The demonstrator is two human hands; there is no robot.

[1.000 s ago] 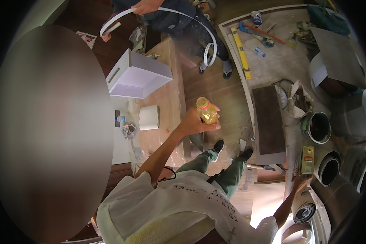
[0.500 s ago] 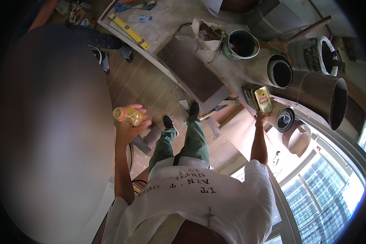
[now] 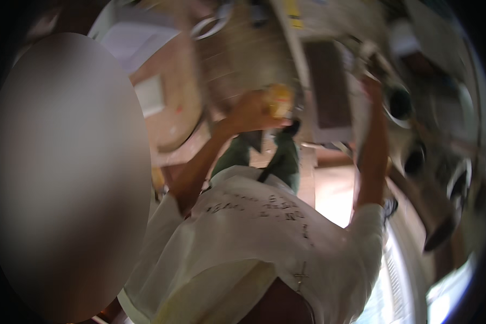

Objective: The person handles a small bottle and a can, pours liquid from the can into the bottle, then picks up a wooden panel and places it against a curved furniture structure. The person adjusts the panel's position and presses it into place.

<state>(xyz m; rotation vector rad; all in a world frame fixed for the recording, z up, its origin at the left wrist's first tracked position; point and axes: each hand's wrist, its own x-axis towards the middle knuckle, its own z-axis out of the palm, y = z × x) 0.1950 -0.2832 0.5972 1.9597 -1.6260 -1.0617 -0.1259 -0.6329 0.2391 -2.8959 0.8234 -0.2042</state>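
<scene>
My left hand (image 3: 254,112) is wrapped round a clear bottle of amber liquid (image 3: 280,101), held out in front of my legs. On the right, my outstretched right hand (image 3: 371,86) is at the edge of a pale cloth-like bag (image 3: 377,63) on the work surface. Motion smears its fingers, so whether it grips the bag is unclear. Just right of that hand stands a green bucket (image 3: 399,102). A dark brown board (image 3: 328,81) lies to its left.
Large rolls of sheet material (image 3: 424,208) lie along the right, near a bright window (image 3: 394,291). A yellow spirit level (image 3: 294,13) lies at the far edge. Wooden floor (image 3: 229,65) runs ahead; a white square item (image 3: 149,95) rests on a wooden surface at left.
The view has swung left and blurred. My right hand has left the yellow-and-black box and moved forward to the pale bag. My left hand still holds the bottle, now farther forward.
</scene>
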